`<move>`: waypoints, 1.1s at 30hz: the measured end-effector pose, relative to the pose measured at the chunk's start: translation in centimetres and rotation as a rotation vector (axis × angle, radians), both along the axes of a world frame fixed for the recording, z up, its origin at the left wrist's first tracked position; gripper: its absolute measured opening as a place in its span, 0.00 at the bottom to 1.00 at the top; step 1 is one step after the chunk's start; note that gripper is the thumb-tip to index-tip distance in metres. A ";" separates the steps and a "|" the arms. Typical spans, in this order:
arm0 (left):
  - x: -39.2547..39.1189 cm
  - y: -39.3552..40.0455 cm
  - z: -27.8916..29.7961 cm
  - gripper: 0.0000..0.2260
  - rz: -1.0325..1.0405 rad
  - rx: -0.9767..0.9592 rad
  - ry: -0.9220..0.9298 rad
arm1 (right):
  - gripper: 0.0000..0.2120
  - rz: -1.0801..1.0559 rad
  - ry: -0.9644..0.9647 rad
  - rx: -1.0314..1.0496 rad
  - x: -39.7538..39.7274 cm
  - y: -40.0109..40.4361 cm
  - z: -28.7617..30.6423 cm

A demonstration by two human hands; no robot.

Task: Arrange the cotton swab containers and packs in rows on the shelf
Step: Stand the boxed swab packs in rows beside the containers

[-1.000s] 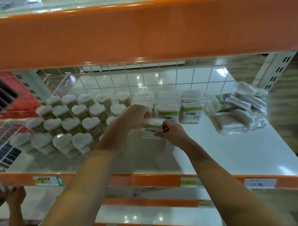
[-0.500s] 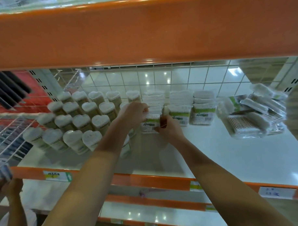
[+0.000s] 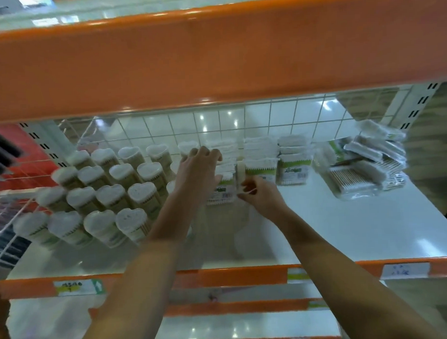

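Note:
A green-labelled cotton swab pack (image 3: pixel 222 192) stands on the white shelf (image 3: pixel 321 237), at the front of a column of similar packs. My left hand (image 3: pixel 198 170) lies over the top left of that column with its fingers spread. My right hand (image 3: pixel 259 196) pinches the front pack's right edge. Two more columns of green-labelled packs (image 3: pixel 294 168) stand to the right. Several heart-lidded swab containers (image 3: pixel 109 196) fill the shelf's left part in rows.
A loose heap of flat swab packs (image 3: pixel 364 169) lies at the shelf's right rear. A wire grid (image 3: pixel 215 124) backs the shelf, and an orange upper shelf edge (image 3: pixel 213 55) hangs overhead. Price labels (image 3: pixel 406 269) sit on the orange front rail. Another person's hand (image 3: pixel 0 314) shows at the lower left.
Both hands carried the green-labelled pack back and down onto the shelf, against the front of the left column. The left hand has shifted from the pack onto the column's top.

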State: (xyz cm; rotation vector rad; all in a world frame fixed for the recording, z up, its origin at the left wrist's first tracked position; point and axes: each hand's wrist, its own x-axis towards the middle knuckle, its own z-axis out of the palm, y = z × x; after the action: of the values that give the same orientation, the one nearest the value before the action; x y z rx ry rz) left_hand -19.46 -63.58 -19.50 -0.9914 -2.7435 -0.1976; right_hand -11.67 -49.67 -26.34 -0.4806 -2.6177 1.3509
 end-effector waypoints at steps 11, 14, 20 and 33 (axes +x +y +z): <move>4.9 10.0 -1.2 0.19 -0.463 -0.025 -0.069 | 0.17 -0.299 -0.046 0.407 7.3 7.9 0.6; 6.1 12.6 -1.5 0.20 -0.573 -0.062 -0.063 | 0.20 -0.356 -0.144 0.489 10.0 9.7 1.0; 9.5 17.6 -1.9 0.17 -0.649 -0.099 -0.062 | 0.21 -0.435 -0.286 0.460 15.2 13.7 1.2; 17.4 26.9 -2.9 0.20 -0.490 -0.092 -0.185 | 0.22 -0.297 -0.327 0.428 23.7 23.7 1.4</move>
State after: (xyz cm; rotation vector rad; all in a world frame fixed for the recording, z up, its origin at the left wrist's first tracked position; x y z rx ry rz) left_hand -2.11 -36.65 -22.42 -1.7410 -2.6323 -0.2520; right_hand 12.03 -25.94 -24.94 -1.0359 -2.8219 0.6415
